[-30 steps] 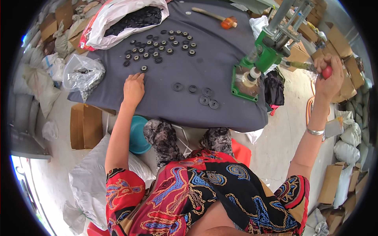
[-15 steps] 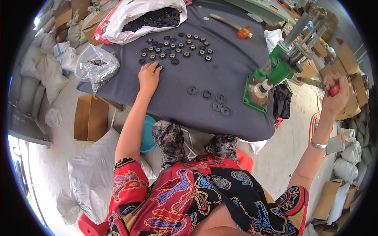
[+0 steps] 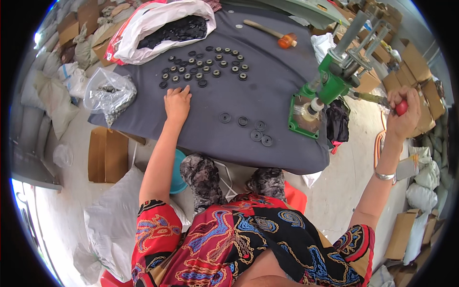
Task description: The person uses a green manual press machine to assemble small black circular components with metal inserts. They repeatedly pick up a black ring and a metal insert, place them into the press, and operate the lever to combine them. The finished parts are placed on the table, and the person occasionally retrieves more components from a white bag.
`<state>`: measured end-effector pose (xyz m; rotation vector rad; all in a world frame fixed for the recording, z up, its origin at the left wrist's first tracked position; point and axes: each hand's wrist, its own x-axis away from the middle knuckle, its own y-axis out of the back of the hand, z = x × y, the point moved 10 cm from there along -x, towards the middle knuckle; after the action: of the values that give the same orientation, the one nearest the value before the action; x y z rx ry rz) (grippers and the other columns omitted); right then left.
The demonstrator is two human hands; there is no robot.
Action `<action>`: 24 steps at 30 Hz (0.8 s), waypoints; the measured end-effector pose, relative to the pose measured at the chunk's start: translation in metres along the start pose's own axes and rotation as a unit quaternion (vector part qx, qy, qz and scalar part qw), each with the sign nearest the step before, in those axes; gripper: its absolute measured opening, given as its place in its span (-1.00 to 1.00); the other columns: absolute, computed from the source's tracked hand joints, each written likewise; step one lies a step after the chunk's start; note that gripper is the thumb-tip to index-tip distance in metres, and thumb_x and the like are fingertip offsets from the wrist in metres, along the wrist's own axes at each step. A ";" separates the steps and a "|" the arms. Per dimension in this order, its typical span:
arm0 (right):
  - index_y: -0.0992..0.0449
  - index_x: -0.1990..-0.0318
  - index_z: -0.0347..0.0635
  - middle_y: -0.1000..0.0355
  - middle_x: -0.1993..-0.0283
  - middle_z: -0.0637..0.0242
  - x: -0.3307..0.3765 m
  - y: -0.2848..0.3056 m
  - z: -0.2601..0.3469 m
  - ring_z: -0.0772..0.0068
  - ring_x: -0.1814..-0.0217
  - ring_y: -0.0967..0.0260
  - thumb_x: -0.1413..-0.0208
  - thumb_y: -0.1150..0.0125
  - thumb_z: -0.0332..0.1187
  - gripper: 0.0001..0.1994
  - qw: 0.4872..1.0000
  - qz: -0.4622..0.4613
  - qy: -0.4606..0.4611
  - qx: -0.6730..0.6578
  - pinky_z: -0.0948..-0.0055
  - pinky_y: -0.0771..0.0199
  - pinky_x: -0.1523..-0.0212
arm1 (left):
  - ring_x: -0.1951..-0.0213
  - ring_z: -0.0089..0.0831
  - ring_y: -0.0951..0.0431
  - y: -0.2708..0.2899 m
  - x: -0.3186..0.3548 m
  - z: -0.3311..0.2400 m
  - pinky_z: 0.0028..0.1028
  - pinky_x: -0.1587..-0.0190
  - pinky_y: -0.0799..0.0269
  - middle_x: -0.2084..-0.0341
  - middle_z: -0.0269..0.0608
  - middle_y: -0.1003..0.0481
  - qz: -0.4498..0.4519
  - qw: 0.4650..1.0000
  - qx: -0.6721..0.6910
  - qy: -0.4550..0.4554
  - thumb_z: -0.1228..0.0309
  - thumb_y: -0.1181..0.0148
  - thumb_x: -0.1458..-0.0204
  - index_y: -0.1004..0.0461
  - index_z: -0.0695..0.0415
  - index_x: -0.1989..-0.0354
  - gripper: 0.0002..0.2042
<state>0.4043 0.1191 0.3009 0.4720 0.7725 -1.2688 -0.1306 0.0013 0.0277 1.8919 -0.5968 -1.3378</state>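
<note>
The right hand point(image 3: 406, 119), far right, clasps the round red knob point(image 3: 401, 107) of a green metal press point(image 3: 332, 85), while the left hand point(image 3: 177, 106), hold unclear, touches or nears small round black discs point(image 3: 202, 83), upper left, which a careless sweep could scatter.

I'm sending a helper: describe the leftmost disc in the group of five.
Find the grey table, then the green press. Left of it, toward the table's near edge, lie five black discs; the wanted disc is farthest from the press.
</note>
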 end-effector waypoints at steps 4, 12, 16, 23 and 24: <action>-0.35 0.42 -0.36 -0.22 0.57 0.27 -0.002 -0.003 0.003 0.47 0.58 -0.12 -0.23 0.06 -0.37 -0.76 1.000 0.012 0.005 0.008 0.48 -0.16 0.47 | 0.19 -0.14 -0.49 0.004 -0.002 0.002 -0.24 0.13 -0.42 0.27 -0.10 -0.56 -0.016 0.998 0.047 -0.026 0.43 -0.31 0.09 -0.62 0.08 0.13 -0.72; -0.47 0.37 -0.37 -0.40 0.48 0.23 -0.037 0.006 -0.017 0.45 0.62 -0.29 -0.14 -0.09 -0.38 -0.82 0.998 -0.054 -0.035 -0.017 0.47 -0.28 0.60 | 0.24 -0.13 -0.52 0.018 -0.015 -0.175 -0.25 0.16 -0.46 0.29 -0.02 -0.53 0.037 0.926 0.372 -0.061 0.49 -0.37 0.18 -0.49 0.13 -0.03 -0.52; -0.41 0.42 -0.36 -0.22 0.62 0.28 -0.046 0.006 -0.021 0.44 0.63 -0.10 -0.17 -0.02 -0.36 -0.78 0.998 -0.028 -0.051 0.015 0.39 -0.21 0.47 | 0.19 -0.12 -0.54 -0.008 -0.012 -0.290 -0.28 0.13 -0.47 0.25 0.00 -0.53 0.130 0.875 0.454 -0.108 0.51 -0.37 0.19 -0.39 0.15 -0.13 -0.41; -0.40 0.42 -0.36 -0.23 0.64 0.27 -0.043 0.000 -0.016 0.45 0.63 -0.11 -0.17 -0.02 -0.35 -0.77 0.999 -0.031 -0.036 0.015 0.39 -0.21 0.47 | 0.13 -0.06 -0.50 -0.037 -0.001 -0.350 -0.21 0.06 -0.43 0.23 0.04 -0.53 0.151 0.882 0.424 -0.140 0.51 -0.38 0.18 -0.22 0.27 -0.22 -0.29; -0.40 0.42 -0.36 -0.23 0.64 0.27 -0.042 0.001 -0.013 0.45 0.63 -0.11 -0.17 -0.02 -0.35 -0.77 0.999 -0.036 -0.030 0.019 0.40 -0.21 0.48 | 0.10 -0.09 -0.51 -0.040 -0.001 -0.354 -0.22 0.03 -0.44 0.19 0.03 -0.54 0.158 0.884 0.419 -0.133 0.51 -0.37 0.17 -0.22 0.25 -0.23 -0.29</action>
<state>0.3979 0.1564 0.3227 0.4387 0.7212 -1.3610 0.1988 0.1325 0.0649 2.1046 -1.7729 -1.2157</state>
